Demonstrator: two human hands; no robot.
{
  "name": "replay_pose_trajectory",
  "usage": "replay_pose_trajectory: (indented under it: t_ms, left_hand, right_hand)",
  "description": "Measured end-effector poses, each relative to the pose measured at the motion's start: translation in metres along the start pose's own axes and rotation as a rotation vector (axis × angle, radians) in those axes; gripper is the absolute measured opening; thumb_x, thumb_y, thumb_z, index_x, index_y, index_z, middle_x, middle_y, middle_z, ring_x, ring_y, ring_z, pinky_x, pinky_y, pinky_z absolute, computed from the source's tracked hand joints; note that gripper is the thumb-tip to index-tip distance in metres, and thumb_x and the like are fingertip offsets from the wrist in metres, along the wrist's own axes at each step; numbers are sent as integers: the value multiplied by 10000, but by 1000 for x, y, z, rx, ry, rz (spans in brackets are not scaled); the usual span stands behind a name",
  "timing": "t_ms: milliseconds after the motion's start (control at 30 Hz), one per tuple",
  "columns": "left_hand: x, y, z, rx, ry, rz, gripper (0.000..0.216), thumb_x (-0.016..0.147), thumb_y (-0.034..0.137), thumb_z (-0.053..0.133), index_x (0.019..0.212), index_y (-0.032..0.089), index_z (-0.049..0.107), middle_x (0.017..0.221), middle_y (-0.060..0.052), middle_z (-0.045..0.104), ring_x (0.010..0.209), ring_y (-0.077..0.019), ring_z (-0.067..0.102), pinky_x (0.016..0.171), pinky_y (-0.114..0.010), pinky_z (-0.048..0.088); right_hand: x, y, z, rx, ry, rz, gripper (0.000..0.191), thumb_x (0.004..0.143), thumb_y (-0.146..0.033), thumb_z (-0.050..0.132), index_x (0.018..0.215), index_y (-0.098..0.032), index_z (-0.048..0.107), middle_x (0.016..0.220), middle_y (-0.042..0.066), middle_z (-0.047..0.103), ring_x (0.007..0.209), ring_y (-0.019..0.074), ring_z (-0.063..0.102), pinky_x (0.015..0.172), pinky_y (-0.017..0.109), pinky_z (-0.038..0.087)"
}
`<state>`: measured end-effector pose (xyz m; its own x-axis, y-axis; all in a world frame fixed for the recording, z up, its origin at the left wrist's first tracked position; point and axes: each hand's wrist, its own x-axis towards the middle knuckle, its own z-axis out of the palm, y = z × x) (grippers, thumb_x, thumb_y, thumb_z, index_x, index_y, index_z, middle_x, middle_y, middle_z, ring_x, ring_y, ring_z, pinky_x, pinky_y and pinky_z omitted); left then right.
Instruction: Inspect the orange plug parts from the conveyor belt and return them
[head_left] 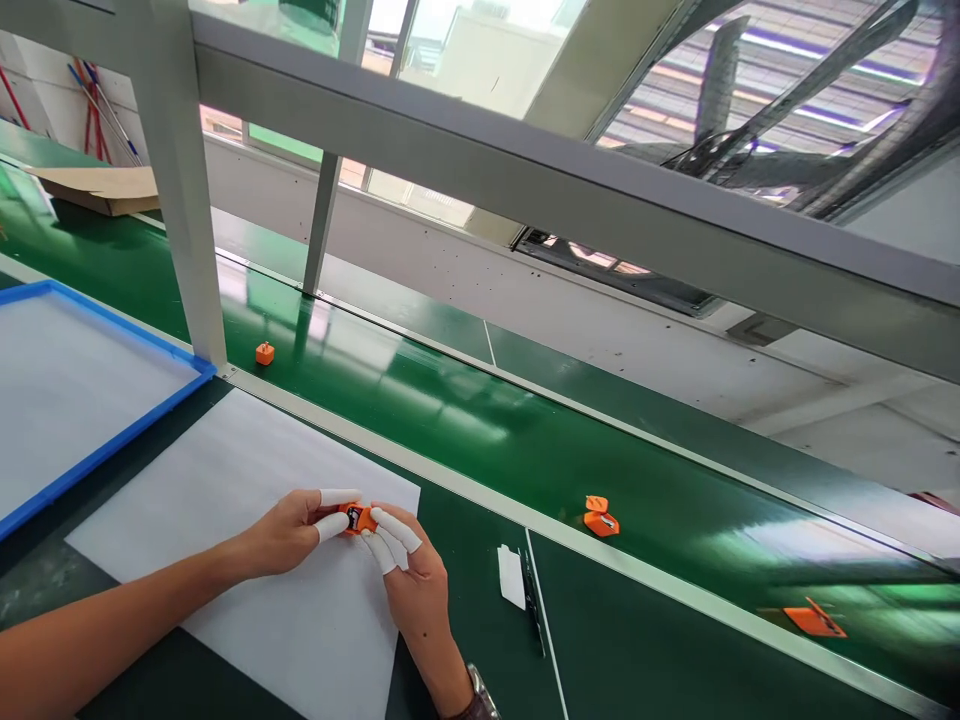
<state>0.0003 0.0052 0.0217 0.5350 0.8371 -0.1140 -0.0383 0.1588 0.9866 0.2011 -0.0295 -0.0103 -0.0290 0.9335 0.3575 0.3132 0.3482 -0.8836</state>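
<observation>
Both of my hands meet over a white sheet [285, 600], holding a small orange plastic part [363, 518] with a dark inside. My left hand [296, 530] pinches its left end between thumb and finger. On the other end, the fingers of my right hand [409, 555] are closed. White finger cots cover several of my fingertips. What exactly the orange part is, I cannot make out. A watch [480, 692] sits on my right wrist.
Beyond the table edge runs a green belt [465, 420] carrying orange pieces [601, 518], an orange plug-like piece [264, 353] and another orange piece [816, 620]. A white card [511, 577] and dark tool [534, 600] lie right. Left are a blue-edged tray [112, 455] and metal post [176, 200].
</observation>
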Motion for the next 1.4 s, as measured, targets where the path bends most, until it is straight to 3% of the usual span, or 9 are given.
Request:
replay_pose_trajectory:
  t_ms: [300,367,467,600,1000,1233,1400]
  left_hand:
    - [-3,-4,4,71,-34,19,398,924,303,579,1305,226,665,1158,-48,749,1158,-267,653,1044,-391,500]
    - [-3,-6,4,73,-5,20,403,920,290,569,1305,227,665,1186,-51,740,1171,-270,650,1053,-397,496]
    - [-3,-8,5,92,53,26,415,893,263,574,1296,237,671,1237,-32,721,1206,-275,631,1080,-409,481]
    - [-6,-6,10,116,25,83,426,912,238,538,1322,270,648,1304,-4,686,1214,-253,627,1082,-375,486]
    - [-12,-10,17,219,94,104,487,884,150,546,1351,267,618,1354,-31,651,1226,-252,620,1077,-394,506]
    - [-7,-10,18,118,128,14,383,882,240,605,1255,248,691,1254,-44,713,1170,-276,655,1034,-410,538]
    - [1,-11,12,6,74,-13,368,894,298,615,1241,204,696,1194,-61,739,1135,-269,675,1044,-406,524]
  right_hand:
    - [0,-4,3,81,-95,18,216,897,-282,674,1098,-337,733,1153,40,698,1088,243,668,937,420,581]
    - [2,-4,1,157,-138,88,246,881,-330,700,1126,-317,712,1179,53,689,1085,247,672,954,438,580]
    - [6,-5,-4,348,-187,274,434,870,-421,713,1268,-276,619,1218,89,690,1059,257,694,939,474,593]
    - [9,-7,-8,437,-262,406,509,851,-448,736,1297,-237,609,1215,107,716,1109,290,691,959,510,579]
    - [4,-10,-2,331,-186,314,451,865,-453,708,1255,-234,655,1173,95,734,1090,284,699,970,481,582]
    - [0,-2,2,359,-186,295,451,866,-453,705,1269,-261,648,1224,78,716,1115,277,690,990,467,571]
    - [1,3,-6,128,-148,294,423,960,-476,545,1307,-251,636,1189,84,727,1045,263,707,943,451,581]
